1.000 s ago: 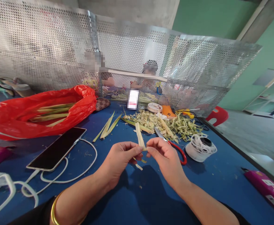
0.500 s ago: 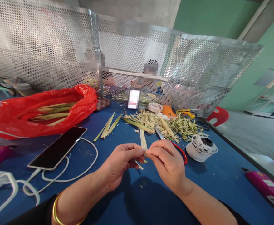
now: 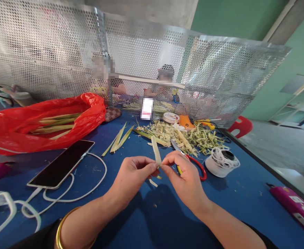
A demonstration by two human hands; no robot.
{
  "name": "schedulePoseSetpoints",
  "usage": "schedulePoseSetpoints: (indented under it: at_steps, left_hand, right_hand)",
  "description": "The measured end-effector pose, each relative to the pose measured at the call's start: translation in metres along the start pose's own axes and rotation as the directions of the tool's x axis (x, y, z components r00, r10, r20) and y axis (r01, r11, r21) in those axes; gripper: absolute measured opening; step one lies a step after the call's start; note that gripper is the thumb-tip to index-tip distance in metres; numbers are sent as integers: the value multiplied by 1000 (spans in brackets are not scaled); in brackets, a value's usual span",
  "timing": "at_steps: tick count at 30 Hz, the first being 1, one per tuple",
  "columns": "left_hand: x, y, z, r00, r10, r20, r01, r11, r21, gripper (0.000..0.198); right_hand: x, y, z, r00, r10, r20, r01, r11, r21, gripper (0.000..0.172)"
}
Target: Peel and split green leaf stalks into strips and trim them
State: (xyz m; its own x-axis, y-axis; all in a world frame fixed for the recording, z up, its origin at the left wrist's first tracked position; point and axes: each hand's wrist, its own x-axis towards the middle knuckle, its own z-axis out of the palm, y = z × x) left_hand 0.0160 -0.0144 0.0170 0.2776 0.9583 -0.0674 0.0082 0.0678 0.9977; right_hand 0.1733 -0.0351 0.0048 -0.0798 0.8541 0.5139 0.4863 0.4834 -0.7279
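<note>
My left hand [image 3: 132, 174] and my right hand [image 3: 183, 173] meet above the blue table [image 3: 152, 221], fingertips pinched together on a pale leaf strip [image 3: 155, 154] that sticks up and away between them. Small loose ends of the strip hang below the pinch. Red-handled scissors [image 3: 193, 164] lie on the table just behind my right hand. A gold bangle [image 3: 60, 230] sits on my left wrist.
A red plastic bag [image 3: 37, 122] holding long leaves lies at the left. A phone [image 3: 62, 164] with a white cable is near it. Cut leaf scraps [image 3: 185, 136], a spool of white cord [image 3: 221, 159] and a pink device [image 3: 294, 209] are to the right. Two people sit behind the perforated metal screen [image 3: 141, 58].
The strip's free end has shifted slightly between the pinching fingers, leaning left now. Both hands stay together in nearly the same place.
</note>
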Motion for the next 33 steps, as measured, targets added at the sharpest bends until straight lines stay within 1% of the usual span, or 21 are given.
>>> schedulePoseSetpoints:
  at_steps: [3,6,9,13,18,20,22,23,25,27,28,30,33]
  left_hand:
    - [0,-1,0,1000,8,2,-8,999,32,19]
    - [-1,-1,1,1000,-2,-1,2,1000,20,19]
    - [0,-1,2,1000,18,25,-18,999,28,19]
    - [0,-2,2,998,55,26,-57,994,88,17]
    - [0,-2,3,999,13,49,-15,999,44,19]
    - [0,-2,3,999,-12,53,11,1000,11,19]
    - [0,-2,2,998,-40,49,42,998,-36,20]
    - [0,-1,2,998,-54,45,57,996,-63,20]
    - [0,-1,1,996,-78,39,82,990,-111,20]
    - [0,-1,0,995,-84,45,90,986,-143,20]
    - [0,-1,0,995,-86,57,94,984,-155,20]
    - [0,-1,-1,992,-90,86,104,979,-177,20]
    - [-1,-2,-2,988,-111,111,131,971,-201,18]
  right_hand:
    - [0,0,1,992,119,39,-122,989,88,8]
    - [-1,1,2,975,210,66,-219,959,177,6]
    - [-1,3,4,970,240,28,-240,950,201,10]
    - [0,3,4,970,243,7,-240,952,190,10]
    - [1,3,3,949,311,54,-312,900,305,13]
    - [2,4,2,947,314,66,-318,888,332,13]
    - [1,4,1,967,254,27,-251,922,296,16]
    - [1,4,1,981,194,-10,-185,950,251,18]
    - [0,5,-1,998,18,-67,-10,993,119,20]
    - [0,5,-2,984,-160,-73,160,987,-11,16]
    - [0,5,-2,972,-224,-66,221,973,-62,14]
    - [0,7,-3,954,-294,-52,285,949,-135,14]
    - [-1,8,-2,942,-331,-49,316,929,-191,14]
